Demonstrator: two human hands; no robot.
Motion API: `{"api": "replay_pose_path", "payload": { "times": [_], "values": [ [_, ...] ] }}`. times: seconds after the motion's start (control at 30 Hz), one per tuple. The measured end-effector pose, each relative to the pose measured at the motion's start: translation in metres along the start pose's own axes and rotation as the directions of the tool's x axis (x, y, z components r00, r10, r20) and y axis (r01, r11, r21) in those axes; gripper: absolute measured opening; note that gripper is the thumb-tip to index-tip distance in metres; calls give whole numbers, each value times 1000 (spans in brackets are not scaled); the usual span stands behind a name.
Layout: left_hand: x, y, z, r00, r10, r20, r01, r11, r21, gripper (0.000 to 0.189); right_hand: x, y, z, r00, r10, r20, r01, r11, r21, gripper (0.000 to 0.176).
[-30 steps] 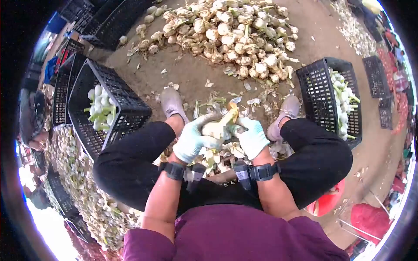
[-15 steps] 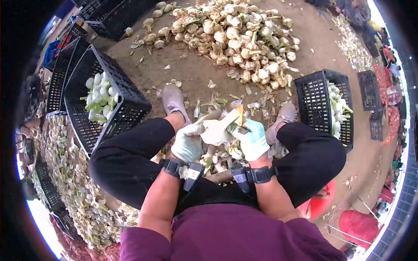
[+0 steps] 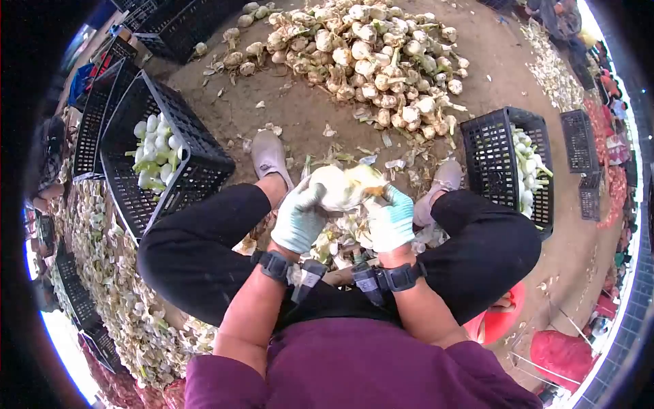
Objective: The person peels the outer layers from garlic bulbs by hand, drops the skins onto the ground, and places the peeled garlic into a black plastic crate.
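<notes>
My left hand (image 3: 300, 219), in a pale knitted glove, is closed around a white garlic bulb (image 3: 331, 187) held out between my knees. The fingers of my right hand (image 3: 392, 218), gloved too, are closed on the loose papery skin (image 3: 366, 180) at the bulb's right side. That skin is yellowish-brown at its edge, and the bulb's left part looks smooth and bare. Below both hands, scraps of garlic skin (image 3: 332, 238) lie on the ground between my legs. The right fingertips are partly hidden by the skin.
A heap of unpeeled garlic (image 3: 368, 61) lies ahead on the dirt floor. A black crate (image 3: 194, 157) with peeled white bulbs (image 3: 158, 150) stands tilted at left; another crate (image 3: 485, 160) with bulbs stands at right. Skins (image 3: 129, 293) cover the floor at far left.
The bulb has turned in my hands: its long stem end no longer sticks up, and a smooth white side shows. My left hand has shifted slightly right, my right hand slightly left.
</notes>
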State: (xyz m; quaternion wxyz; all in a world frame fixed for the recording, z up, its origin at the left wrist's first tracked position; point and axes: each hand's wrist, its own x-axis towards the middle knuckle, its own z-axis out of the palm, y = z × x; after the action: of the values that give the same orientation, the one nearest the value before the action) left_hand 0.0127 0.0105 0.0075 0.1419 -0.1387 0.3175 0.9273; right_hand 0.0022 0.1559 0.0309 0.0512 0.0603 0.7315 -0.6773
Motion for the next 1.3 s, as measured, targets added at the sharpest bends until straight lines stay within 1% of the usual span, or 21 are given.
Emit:
{"api": "replay_pose_path", "payload": {
  "times": [0.07,0.1,0.13,0.2,0.23,0.27,0.3,0.33,0.4,0.47,0.5,0.53,0.63,0.7,0.87,0.93,0.97,1.07,1.2,1.27,1.3],
  "values": [
    [1,1,-7,965,-228,128,260,884,-387,48,-1,-2,-2,979,204,17,-202,948,247,18],
    [0,0,0,972,-235,17,221,884,-411,49,2,10,-3,996,91,2,-91,994,55,18],
    [2,-1,-3,971,-238,16,224,885,-408,49,1,14,-6,996,92,-1,-92,994,59,18],
    [7,-1,-8,959,-283,-20,274,944,-183,47,-1,2,-6,958,279,61,-284,900,330,19],
    [6,-5,-7,990,-120,-76,125,991,56,52,0,9,-7,958,280,60,-284,900,330,19],
    [6,-4,-6,989,-123,-77,127,990,55,52,0,22,-8,997,72,24,-73,996,43,19],
    [6,-2,-5,998,-18,-68,29,988,153,51,0,36,-10,989,-140,53,149,957,-249,19],
    [5,-1,-6,995,85,-48,-70,966,250,51,3,48,-13,989,-137,51,146,958,-248,19],
    [3,3,-12,999,44,-29,-41,995,87,53,19,72,-23,978,194,-73,-201,974,-101,19],
    [-1,13,-10,948,-121,296,152,985,-85,54,32,87,-34,948,301,-104,-319,894,-314,25],
    [-9,21,0,950,-159,270,200,971,-134,56,43,91,-30,865,478,-155,-497,859,-125,32],
    [-9,22,1,948,-163,272,205,970,-132,56,35,91,-41,937,329,-116,-264,452,-852,33],
    [-8,25,-4,970,-177,167,182,983,-12,63,31,90,-43,982,169,-85,-171,602,-780,40],
    [-5,21,-11,976,-175,132,169,984,51,63,20,34,-39,975,-52,218,111,958,-266,37],
    [0,12,-13,979,-196,49,183,965,190,63,10,8,-25,908,-162,386,274,927,-257,38],
    [1,12,-16,975,-206,86,192,971,144,61,10,-7,-24,878,209,430,-180,978,-108,37],
    [1,13,-16,969,-213,128,201,975,97,60,10,2,-25,910,36,412,29,988,-151,26],
    [-1,19,-13,968,-245,63,241,969,57,53,8,10,-31,913,135,386,-122,991,-60,32],
    [3,11,-13,989,-146,38,140,983,120,54,3,-9,-23,969,133,207,-107,986,-131,44],
    [2,12,-2,989,-146,18,138,965,223,61,-1,-6,-17,946,-269,183,325,790,-520,44],
    [2,12,3,991,-135,-1,128,937,325,67,-5,3,-15,951,-255,173,308,792,-527,48]
  ]
}}
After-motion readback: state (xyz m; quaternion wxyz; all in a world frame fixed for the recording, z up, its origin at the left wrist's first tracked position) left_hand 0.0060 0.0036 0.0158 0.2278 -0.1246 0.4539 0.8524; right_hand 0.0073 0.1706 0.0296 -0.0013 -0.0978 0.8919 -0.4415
